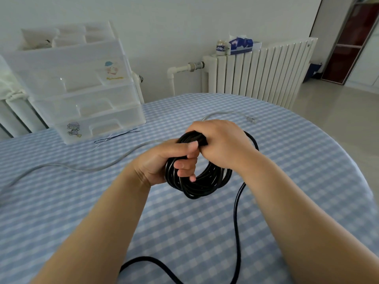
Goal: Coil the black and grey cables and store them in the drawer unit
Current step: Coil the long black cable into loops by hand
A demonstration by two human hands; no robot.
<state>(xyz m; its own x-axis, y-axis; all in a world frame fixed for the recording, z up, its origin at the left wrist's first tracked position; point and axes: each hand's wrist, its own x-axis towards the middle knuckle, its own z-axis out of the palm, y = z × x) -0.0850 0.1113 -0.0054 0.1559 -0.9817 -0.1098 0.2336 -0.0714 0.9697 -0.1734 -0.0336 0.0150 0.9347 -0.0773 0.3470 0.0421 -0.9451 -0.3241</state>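
Note:
The black cable (205, 184) is wound into a thick coil held above the table's middle. My left hand (164, 160) grips the coil's left side, thumb on top and fingers through the loop. My right hand (221, 143) grips the top of the coil from above. A loose black tail drops from the coil's right side and runs along the cloth to the near edge. The grey cable (86, 170) lies uncoiled across the table, from the far left to a clear plug behind my hands. The translucent drawer unit (82, 95) stands at the back left, drawers closed.
The table wears a blue-and-white checked cloth (205, 232). Thin dark wire ties (117, 136) lie in front of the drawer unit. A white radiator (260, 70) with a tissue box and a jar on top stands behind the table. Open floor lies to the right.

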